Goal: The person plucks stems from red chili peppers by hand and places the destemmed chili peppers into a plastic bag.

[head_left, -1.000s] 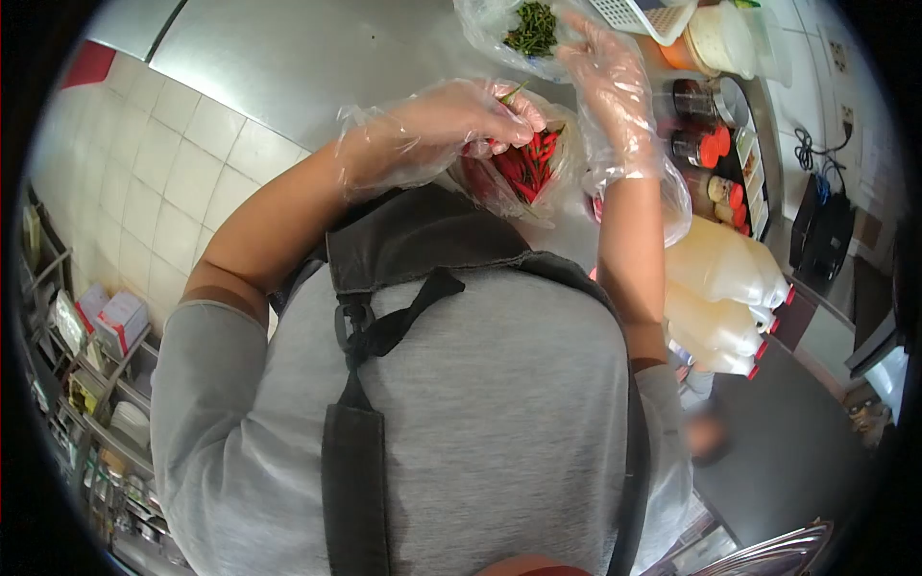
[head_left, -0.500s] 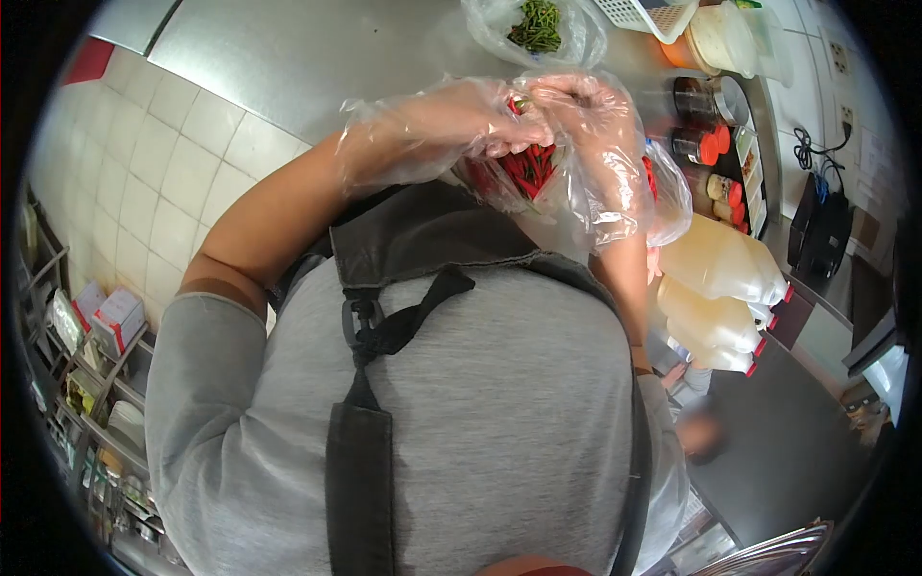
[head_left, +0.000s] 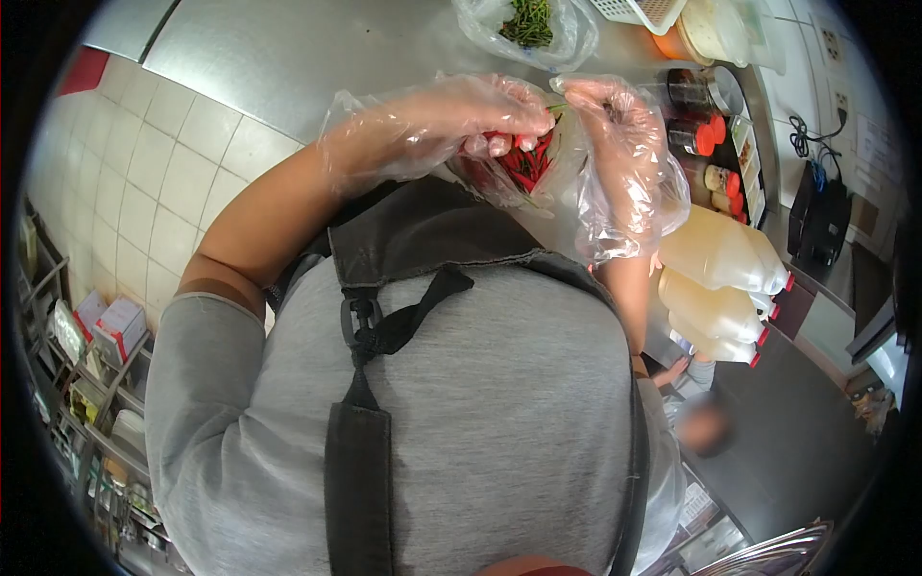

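Both my hands wear clear plastic gloves above the steel counter. My left hand (head_left: 504,113) is closed around red chili peppers, with a green stem showing at its fingertips. Just below it, more red chili peppers (head_left: 526,168) lie in a clear plastic bag (head_left: 533,199). My right hand (head_left: 615,120) is to the right of the chilies, its fingers curled and pinched together. Whatever is between those fingertips is too small to make out. Beyond both hands, green stems (head_left: 528,23) lie in another clear plastic bag (head_left: 573,43).
At the far right of the steel counter (head_left: 317,58) stand a white basket (head_left: 643,12), tubs (head_left: 711,34) and spice jars (head_left: 693,134) with red lids. Nearer are large jugs (head_left: 720,250) of yellowish liquid. Another person's arm (head_left: 669,372) shows at lower right.
My right hand has moved away from my left, rightward, uncovering the chilies between them. My left hand has stayed nearly in place, and a green stem now shows at its fingertips.
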`<control>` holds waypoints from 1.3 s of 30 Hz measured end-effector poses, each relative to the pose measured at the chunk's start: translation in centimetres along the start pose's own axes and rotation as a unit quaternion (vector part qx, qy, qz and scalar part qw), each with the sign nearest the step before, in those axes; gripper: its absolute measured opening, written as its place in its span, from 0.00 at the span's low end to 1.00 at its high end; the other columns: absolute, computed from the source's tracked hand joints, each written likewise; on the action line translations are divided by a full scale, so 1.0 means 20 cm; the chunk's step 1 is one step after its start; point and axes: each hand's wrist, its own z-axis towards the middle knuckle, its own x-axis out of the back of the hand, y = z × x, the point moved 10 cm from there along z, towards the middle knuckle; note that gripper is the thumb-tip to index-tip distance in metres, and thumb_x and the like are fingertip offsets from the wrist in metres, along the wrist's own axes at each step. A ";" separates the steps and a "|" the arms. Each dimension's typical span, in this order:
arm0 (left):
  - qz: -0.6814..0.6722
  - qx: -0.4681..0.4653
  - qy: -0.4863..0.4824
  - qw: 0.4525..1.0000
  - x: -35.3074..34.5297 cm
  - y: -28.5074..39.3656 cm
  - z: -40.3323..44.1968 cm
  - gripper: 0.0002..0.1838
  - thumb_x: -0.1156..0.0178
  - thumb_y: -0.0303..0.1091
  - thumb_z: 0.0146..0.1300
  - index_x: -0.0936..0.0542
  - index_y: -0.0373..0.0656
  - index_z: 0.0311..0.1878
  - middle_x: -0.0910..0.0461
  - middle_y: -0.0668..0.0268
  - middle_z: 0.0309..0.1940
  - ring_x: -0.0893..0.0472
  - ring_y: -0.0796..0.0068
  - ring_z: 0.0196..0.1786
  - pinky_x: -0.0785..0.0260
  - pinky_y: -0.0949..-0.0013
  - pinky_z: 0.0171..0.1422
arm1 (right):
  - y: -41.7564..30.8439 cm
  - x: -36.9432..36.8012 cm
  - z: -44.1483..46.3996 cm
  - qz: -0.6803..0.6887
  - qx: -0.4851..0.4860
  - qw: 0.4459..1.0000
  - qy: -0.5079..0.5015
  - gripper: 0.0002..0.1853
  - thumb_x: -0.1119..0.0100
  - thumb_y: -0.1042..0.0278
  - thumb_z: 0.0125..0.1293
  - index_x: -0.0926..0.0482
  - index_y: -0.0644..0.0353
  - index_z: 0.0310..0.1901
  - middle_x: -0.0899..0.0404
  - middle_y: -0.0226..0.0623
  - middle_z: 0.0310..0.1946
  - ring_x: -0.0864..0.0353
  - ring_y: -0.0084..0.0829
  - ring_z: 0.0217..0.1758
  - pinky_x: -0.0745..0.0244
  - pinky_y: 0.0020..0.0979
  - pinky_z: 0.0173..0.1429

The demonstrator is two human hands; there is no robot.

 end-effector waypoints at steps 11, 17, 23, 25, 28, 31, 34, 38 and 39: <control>-0.042 -0.066 -0.037 0.996 -0.02 0.04 0.01 0.15 0.39 0.43 0.70 0.20 0.39 0.47 0.27 0.76 0.29 0.34 0.90 0.30 0.43 0.82 0.32 | 0.01 -0.12 -0.08 0.137 -0.030 0.989 -0.048 0.06 0.40 0.77 0.67 0.19 0.68 0.43 0.16 0.34 0.39 0.20 0.21 0.43 0.26 0.26 0.54; 0.142 -0.090 0.024 0.985 0.00 0.07 0.01 0.18 0.37 0.45 0.68 0.18 0.39 0.50 0.22 0.74 0.34 0.27 0.87 0.37 0.34 0.77 0.48 | 0.02 -0.07 -0.08 0.130 -0.055 0.990 -0.017 0.03 0.41 0.77 0.68 0.19 0.65 0.40 0.20 0.30 0.31 0.24 0.19 0.35 0.27 0.25 0.45; 0.048 -0.073 0.044 0.995 0.04 0.04 0.00 0.15 0.40 0.39 0.67 0.19 0.37 0.48 0.26 0.75 0.28 0.33 0.91 0.28 0.45 0.83 0.29 | -0.06 -0.01 0.12 0.028 -0.007 0.999 0.045 0.07 0.39 0.71 0.66 0.19 0.61 0.43 0.21 0.27 0.34 0.26 0.19 0.36 0.31 0.22 0.43; -0.006 -0.062 0.032 0.998 0.05 0.07 0.00 0.15 0.41 0.38 0.67 0.20 0.37 0.50 0.27 0.75 0.27 0.33 0.91 0.28 0.47 0.83 0.28 | 0.00 -0.03 0.28 -0.017 -0.032 0.999 0.019 0.13 0.40 0.75 0.65 0.20 0.61 0.51 0.20 0.34 0.44 0.24 0.24 0.47 0.29 0.25 0.53; -0.079 -0.077 0.035 0.993 0.13 0.08 -0.02 0.16 0.41 0.29 0.62 0.24 0.35 0.52 0.25 0.70 0.31 0.28 0.85 0.30 0.36 0.81 0.35 | 0.01 0.00 0.33 -0.212 0.047 0.976 0.015 0.16 0.41 0.75 0.65 0.20 0.61 0.55 0.19 0.37 0.45 0.21 0.25 0.48 0.27 0.27 0.54; -0.192 -0.094 0.089 0.973 0.23 0.06 0.00 0.14 0.44 0.30 0.67 0.25 0.36 0.54 0.25 0.67 0.36 0.27 0.84 0.31 0.36 0.82 0.31 | 0.01 -0.04 0.23 -0.201 0.012 0.979 -0.003 0.15 0.40 0.69 0.66 0.18 0.60 0.54 0.18 0.42 0.41 0.16 0.29 0.45 0.24 0.31 0.51; -0.250 -0.117 0.020 0.961 0.27 0.04 0.04 0.14 0.42 0.34 0.70 0.23 0.37 0.53 0.22 0.65 0.40 0.24 0.77 0.34 0.29 0.77 0.38 | 0.27 -0.14 0.04 -0.224 -0.089 0.963 -0.123 0.14 0.38 0.67 0.64 0.17 0.61 0.50 0.19 0.51 0.44 0.16 0.42 0.49 0.25 0.38 0.55; -0.234 -0.101 0.025 0.967 0.26 0.03 0.09 0.15 0.42 0.38 0.72 0.22 0.37 0.54 0.20 0.65 0.43 0.23 0.78 0.34 0.29 0.76 0.38 | 0.26 -0.30 -0.12 -0.363 0.031 0.923 -0.127 0.11 0.39 0.67 0.64 0.17 0.63 0.45 0.19 0.52 0.45 0.20 0.51 0.50 0.27 0.42 0.56; -0.230 -0.106 -0.030 0.967 0.22 0.04 0.09 0.15 0.42 0.38 0.71 0.22 0.38 0.54 0.20 0.66 0.42 0.23 0.79 0.35 0.30 0.77 0.38 | 0.31 -0.27 -0.13 -0.352 -0.018 0.931 -0.093 0.10 0.39 0.67 0.64 0.17 0.63 0.43 0.19 0.52 0.45 0.20 0.52 0.49 0.28 0.42 0.56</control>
